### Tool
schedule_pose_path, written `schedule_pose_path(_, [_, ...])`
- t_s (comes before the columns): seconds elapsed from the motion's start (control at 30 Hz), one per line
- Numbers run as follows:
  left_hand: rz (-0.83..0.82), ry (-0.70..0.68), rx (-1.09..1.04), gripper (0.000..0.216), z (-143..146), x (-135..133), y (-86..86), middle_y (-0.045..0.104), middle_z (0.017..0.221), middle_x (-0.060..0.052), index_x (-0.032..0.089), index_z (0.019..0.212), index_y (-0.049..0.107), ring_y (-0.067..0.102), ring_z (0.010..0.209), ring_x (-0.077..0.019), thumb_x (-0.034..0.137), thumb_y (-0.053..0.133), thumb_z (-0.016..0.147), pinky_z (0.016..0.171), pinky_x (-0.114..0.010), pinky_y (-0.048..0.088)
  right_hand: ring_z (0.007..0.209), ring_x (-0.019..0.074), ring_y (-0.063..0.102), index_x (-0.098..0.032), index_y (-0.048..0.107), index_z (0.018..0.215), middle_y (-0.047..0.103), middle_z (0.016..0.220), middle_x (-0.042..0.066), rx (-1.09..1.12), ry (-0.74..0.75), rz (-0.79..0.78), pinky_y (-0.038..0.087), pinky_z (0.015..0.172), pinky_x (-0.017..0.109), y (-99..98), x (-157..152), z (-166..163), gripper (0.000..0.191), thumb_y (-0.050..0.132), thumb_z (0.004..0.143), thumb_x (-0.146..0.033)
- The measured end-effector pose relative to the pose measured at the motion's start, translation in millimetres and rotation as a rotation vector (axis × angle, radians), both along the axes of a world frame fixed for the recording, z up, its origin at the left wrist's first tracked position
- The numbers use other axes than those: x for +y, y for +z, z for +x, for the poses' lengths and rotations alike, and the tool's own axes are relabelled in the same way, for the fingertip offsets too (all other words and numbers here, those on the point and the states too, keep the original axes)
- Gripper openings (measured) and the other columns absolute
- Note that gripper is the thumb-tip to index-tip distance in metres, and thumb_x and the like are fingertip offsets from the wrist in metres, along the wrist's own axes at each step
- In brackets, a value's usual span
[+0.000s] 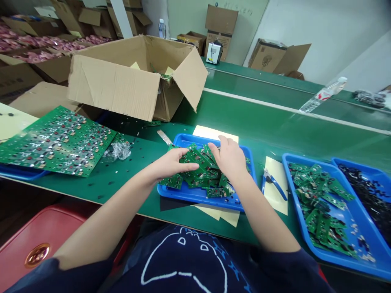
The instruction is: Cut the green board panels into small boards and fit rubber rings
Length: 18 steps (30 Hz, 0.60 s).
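A blue tray in front of me holds a heap of small green circuit boards. My left hand is over the heap's left side, thumb and forefinger apart, touching boards; its other fingers are hidden beneath. Across the heap, my right hand reaches over the right side with thumb and fingers spread, its fingertips partly hidden. No board is plainly gripped in either hand. One narrow board lies at the tray's near edge, among small dark bits.
Blue-handled cutters lie on yellow paper at right. Beyond are a tray of boards and another of black parts. A large board panel lies left. An open carton and a bottle stand behind.
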<state>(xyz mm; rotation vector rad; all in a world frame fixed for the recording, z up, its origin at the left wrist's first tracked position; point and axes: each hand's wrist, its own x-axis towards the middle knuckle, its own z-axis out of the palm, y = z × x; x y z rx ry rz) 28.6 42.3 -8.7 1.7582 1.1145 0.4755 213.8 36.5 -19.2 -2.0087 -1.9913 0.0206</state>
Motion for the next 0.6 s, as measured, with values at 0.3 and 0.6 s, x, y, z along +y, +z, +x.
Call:
schedule_pose_path(0.3, [-0.054,0.024,-0.016,0.023,8.7,-3.1,-5.4,0.058,0.064,0.001,0.016,0.077,0.054,0.061,0.062,-0.0170,0.036,0.064,0.072,0.056,-0.029,0.050,0.055,0.0146,0.050,-0.018,0.051,0.072,0.057,0.061,0.001,0.152,0.366,-0.105,0.028,0.053,0.024,1.3,-9.4,-8.9,0.032,0.036,0.093,-0.039])
schedule_pose_path(0.6, [-0.166,0.115,0.168,0.025,14.9,-2.7,-10.3,0.055,0.038,0.002,0.020,0.063,0.045,0.064,0.045,-0.0210,0.036,0.059,0.076,0.044,-0.027,0.047,0.061,0.0197,0.065,-0.014,0.053,0.086,0.066,0.070,0.010,-0.162,0.117,-0.043,0.026,0.046,0.022,-17.2,-14.9,-30.0,0.039,0.027,0.096,-0.042])
